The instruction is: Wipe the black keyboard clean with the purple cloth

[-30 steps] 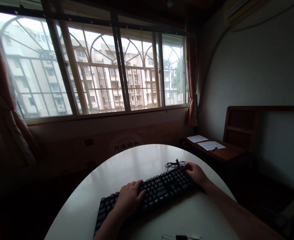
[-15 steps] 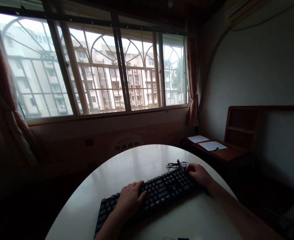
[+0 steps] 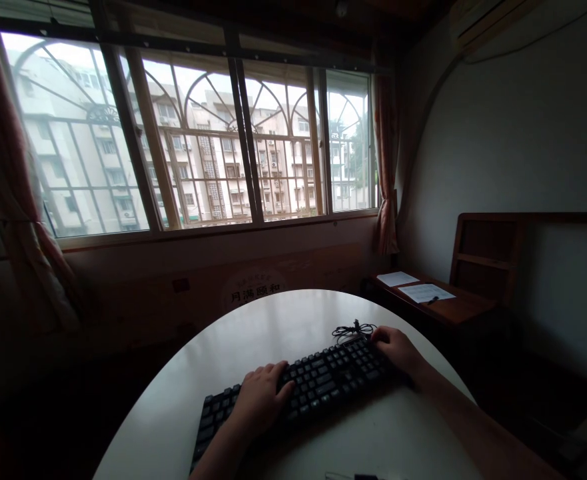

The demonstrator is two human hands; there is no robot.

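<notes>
A black keyboard [image 3: 323,380] lies at a slant on a round white table [image 3: 173,393], its right end farther from me. My left hand [image 3: 260,400] rests palm down across the keys left of the middle, fingers stretched toward the far edge and thumb spread apart. At the right end, my right hand [image 3: 398,350] has its fingers curled round the keyboard's far corner; the undersides of those fingers are hidden. Just beyond that corner sits a bundled black cable [image 3: 354,329], its plug sticking up.
Behind the table on the right, a low wooden desk [image 3: 466,307] bears sheets of paper [image 3: 426,292] and a pen [image 3: 433,300]. A small dark object [image 3: 366,477] is cut off at the bottom edge. A barred window [image 3: 198,147] spans the back wall.
The view has shifted very slightly. Both hands and the keyboard stay in the same place.
</notes>
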